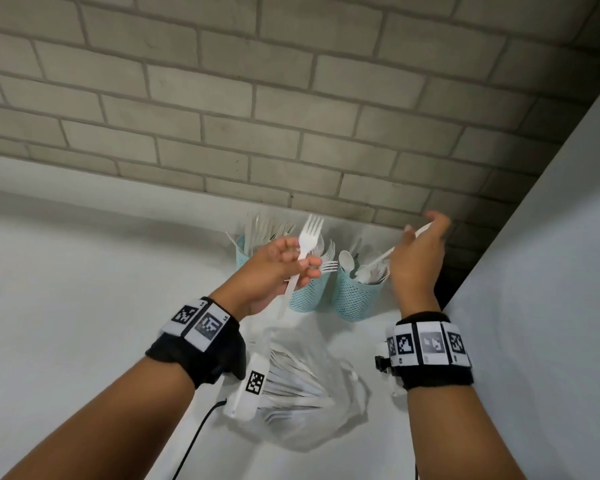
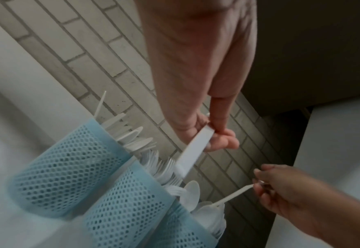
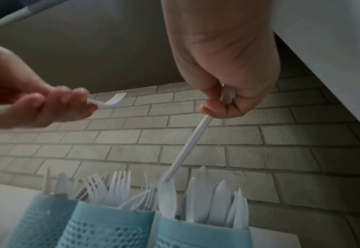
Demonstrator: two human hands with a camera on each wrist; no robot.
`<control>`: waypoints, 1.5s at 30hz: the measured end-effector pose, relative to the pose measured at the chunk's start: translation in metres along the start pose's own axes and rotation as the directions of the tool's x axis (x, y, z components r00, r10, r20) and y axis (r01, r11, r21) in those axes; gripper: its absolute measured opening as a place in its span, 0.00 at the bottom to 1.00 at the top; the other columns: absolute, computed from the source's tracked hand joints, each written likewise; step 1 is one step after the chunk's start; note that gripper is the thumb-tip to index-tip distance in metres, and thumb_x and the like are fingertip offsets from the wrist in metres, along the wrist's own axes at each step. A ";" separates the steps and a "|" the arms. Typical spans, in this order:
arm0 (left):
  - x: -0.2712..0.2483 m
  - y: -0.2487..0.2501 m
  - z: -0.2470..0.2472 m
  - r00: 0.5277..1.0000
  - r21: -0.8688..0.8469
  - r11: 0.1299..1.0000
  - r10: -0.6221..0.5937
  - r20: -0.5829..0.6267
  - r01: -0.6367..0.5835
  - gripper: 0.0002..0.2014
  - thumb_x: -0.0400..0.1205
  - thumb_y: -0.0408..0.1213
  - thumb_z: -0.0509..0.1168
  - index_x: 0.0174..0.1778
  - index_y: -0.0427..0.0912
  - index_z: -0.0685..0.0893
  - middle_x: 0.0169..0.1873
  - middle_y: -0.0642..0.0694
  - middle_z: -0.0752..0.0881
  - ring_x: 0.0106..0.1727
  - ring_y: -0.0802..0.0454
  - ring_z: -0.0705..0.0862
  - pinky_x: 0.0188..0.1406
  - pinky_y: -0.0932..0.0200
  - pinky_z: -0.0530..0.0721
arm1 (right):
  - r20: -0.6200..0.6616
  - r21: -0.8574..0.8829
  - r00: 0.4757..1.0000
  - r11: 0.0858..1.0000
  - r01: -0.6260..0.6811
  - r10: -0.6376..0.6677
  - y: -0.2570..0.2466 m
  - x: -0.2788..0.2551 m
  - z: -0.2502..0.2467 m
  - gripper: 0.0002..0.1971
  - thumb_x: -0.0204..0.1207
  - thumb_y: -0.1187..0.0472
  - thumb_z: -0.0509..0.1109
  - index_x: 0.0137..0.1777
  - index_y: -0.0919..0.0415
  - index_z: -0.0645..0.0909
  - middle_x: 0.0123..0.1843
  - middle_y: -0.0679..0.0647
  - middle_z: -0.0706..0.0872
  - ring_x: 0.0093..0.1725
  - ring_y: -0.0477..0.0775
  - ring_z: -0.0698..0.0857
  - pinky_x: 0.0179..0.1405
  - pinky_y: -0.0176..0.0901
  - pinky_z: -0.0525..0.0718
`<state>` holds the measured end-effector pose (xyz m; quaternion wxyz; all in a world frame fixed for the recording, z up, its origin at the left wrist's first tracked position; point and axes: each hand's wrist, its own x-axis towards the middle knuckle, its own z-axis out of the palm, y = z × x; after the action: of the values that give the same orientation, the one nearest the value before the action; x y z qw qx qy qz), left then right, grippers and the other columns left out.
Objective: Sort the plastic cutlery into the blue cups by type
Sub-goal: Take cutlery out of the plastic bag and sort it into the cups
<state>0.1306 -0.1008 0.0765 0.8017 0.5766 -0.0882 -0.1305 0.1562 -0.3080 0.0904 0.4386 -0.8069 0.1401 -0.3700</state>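
Three blue mesh cups stand in a row by the brick wall: a left cup with knives, a middle cup with forks, a right cup with spoons. My left hand grips a white fork by its handle, tines up, above the middle cup. My right hand pinches the handle of a white spoon whose bowl sits in the right cup. The fork also shows in the right wrist view.
A clear plastic bag with several white cutlery pieces lies on the white counter in front of the cups. A white cabinet side rises close on the right. A black cable runs near the counter's front.
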 end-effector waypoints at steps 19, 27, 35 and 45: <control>0.037 -0.005 0.002 0.907 -0.033 0.930 0.347 -0.238 -0.365 0.11 0.85 0.25 0.54 0.49 0.46 0.77 0.43 0.43 0.85 0.44 0.54 0.87 0.54 0.59 0.85 | 0.351 -0.383 0.922 0.874 0.301 -0.164 0.051 -0.005 0.048 0.13 0.83 0.67 0.55 0.64 0.64 0.75 0.58 0.64 0.83 0.53 0.69 0.83 0.45 0.51 0.78; 0.044 -0.017 0.006 0.790 0.158 0.848 0.529 -0.309 -0.506 0.09 0.84 0.24 0.58 0.46 0.44 0.77 0.44 0.42 0.86 0.54 0.46 0.86 0.58 0.57 0.83 | 0.443 -0.428 0.870 0.802 0.416 -0.215 0.050 -0.010 0.048 0.12 0.82 0.65 0.57 0.58 0.64 0.80 0.54 0.60 0.87 0.55 0.63 0.83 0.54 0.49 0.74; 0.060 -0.044 -0.007 0.833 0.612 0.742 0.501 -0.236 -0.273 0.06 0.77 0.28 0.69 0.47 0.37 0.89 0.47 0.44 0.85 0.45 0.62 0.82 0.47 0.74 0.77 | 0.519 -0.486 0.834 0.737 0.470 -0.189 0.055 -0.003 0.050 0.14 0.84 0.62 0.54 0.59 0.63 0.79 0.57 0.60 0.85 0.56 0.62 0.82 0.54 0.49 0.74; 0.046 -0.037 -0.009 0.921 0.942 0.335 0.361 -0.147 0.019 0.24 0.79 0.42 0.68 0.72 0.50 0.76 0.65 0.41 0.73 0.70 0.41 0.64 0.64 0.62 0.54 | 0.454 -0.423 0.854 0.783 0.456 -0.252 0.034 -0.008 0.038 0.13 0.81 0.60 0.60 0.63 0.57 0.79 0.65 0.56 0.79 0.64 0.60 0.72 0.61 0.50 0.69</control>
<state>0.1729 -0.1182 0.0383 0.3428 0.9279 -0.0717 0.1280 0.1815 -0.2999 0.0457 0.1454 -0.9610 -0.0092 -0.2351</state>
